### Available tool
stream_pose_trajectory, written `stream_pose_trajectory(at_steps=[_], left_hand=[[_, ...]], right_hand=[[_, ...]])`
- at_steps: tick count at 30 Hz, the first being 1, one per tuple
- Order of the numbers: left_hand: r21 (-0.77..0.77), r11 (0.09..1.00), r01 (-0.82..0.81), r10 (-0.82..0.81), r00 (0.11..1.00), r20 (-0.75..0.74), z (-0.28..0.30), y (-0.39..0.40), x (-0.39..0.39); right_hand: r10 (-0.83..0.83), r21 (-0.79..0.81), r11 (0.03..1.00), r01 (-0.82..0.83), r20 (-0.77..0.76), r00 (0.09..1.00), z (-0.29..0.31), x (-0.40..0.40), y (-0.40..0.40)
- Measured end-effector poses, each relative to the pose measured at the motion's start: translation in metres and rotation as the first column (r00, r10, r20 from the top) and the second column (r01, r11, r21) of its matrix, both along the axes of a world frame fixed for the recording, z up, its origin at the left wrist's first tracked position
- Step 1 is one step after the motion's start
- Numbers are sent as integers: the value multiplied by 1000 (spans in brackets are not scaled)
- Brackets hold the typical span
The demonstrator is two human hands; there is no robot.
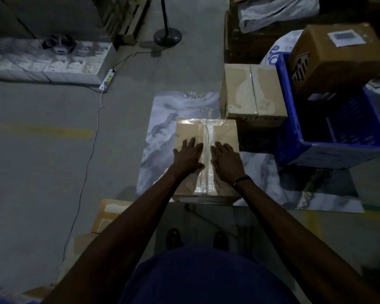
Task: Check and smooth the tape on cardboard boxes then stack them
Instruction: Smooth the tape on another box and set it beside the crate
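A taped cardboard box [190, 132] lies on a marbled sheet [162, 119] on the floor in front of me. A strip of clear tape [207, 137] runs down its middle seam and across its far edge. My left hand [188, 155] lies flat on the box top, just left of the seam, fingers straight. To the right of the seam, my right hand [226, 160] presses flat as well. A second taped box [251, 93] stands behind and to the right, higher up. A third cardboard box [336, 55] sits tilted in a blue crate [329, 150].
Another box [109, 212] lies at my lower left. A power strip [108, 79] and its cable trail over the floor on the left. A fan stand [167, 35] is at the back, a pallet [127, 18] beside it. White packages [42, 60] line the left wall.
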State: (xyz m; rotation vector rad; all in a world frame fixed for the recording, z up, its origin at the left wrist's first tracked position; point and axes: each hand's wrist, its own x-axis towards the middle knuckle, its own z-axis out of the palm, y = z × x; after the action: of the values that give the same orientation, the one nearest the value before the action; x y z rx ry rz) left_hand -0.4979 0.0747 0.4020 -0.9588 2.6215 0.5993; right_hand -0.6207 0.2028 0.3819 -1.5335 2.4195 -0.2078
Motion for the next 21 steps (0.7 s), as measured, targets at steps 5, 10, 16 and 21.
stream_pose_trajectory(at_steps=[5,10,16,21], left_hand=[[-2,1000,16,-16,998,69,-2,-3,-8],[-4,1000,-2,2,1000,-17,-6,7,11],[-31,999,-21,17,994,-107,-14,24,29],[17,998,-58,59,993,-106,-10,36,29]], right_hand=[[-1,3,1000,1,-15,1000,-6,-3,-7],[-9,-14,1000,9,5,1000,-7,1,13],[-13,-31,999,12,-18,1000,-12,13,32],[-22,-49,999,22,-4,1000,-11,19,34]])
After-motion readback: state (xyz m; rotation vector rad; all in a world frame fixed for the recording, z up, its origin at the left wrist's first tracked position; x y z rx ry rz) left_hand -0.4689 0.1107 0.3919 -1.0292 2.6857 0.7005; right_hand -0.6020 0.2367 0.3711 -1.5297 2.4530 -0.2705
